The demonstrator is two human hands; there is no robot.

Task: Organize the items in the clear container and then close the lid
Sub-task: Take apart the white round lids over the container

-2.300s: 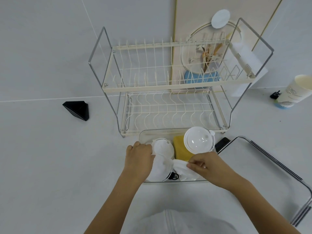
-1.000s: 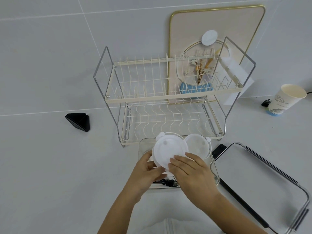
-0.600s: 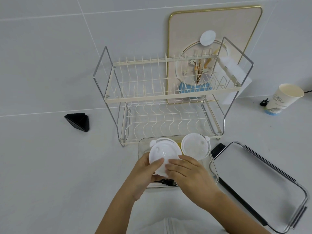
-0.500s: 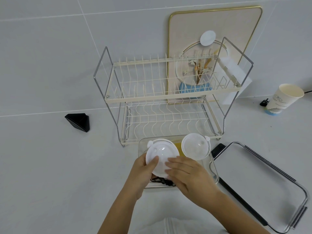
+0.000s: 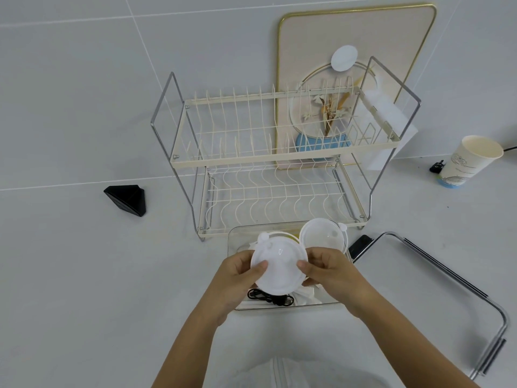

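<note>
My left hand (image 5: 237,271) and right hand (image 5: 328,271) clamp 1 round white lid (image 5: 278,266) by opposite edges, above the clear container (image 5: 233,242). A 2nd round piece (image 5: 323,238) sits far-right inside. I would lower it flat, clear of the black cable (image 5: 270,296).

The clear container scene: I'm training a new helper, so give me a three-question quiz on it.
1. True or false: both hands, left hand and right hand, hold the round white lid.
2. What black item lies at the near end of the clear container?
3. The container's lid lies: A) on the container, B) on the counter to its right, C) in the dish rack.

Key: 1 true; 2 a coiled black cable; 3 B.
</note>
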